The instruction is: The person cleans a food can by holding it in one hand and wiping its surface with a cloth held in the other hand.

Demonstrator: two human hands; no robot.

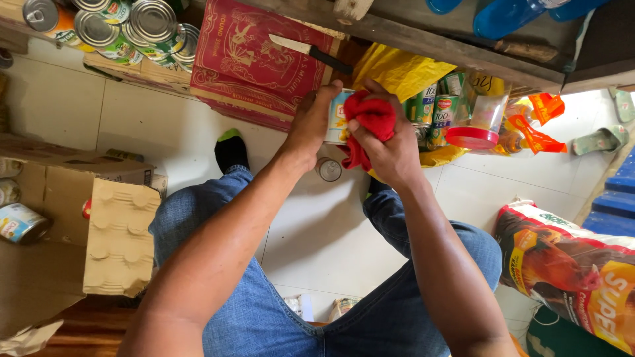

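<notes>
Fingers (331, 92) of left hand (311, 122) around can (338, 116), red cloth (370, 119) against it

I am seeing a red box (248, 56) leaning under the shelf, green-labelled cans (433, 109) standing beside it, and an orange-and-white sack (575, 264) lying at right.

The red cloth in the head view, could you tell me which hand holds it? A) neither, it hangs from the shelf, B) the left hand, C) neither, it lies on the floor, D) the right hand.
D: the right hand grips the red cloth and presses it against the can, which the left hand holds.
</notes>
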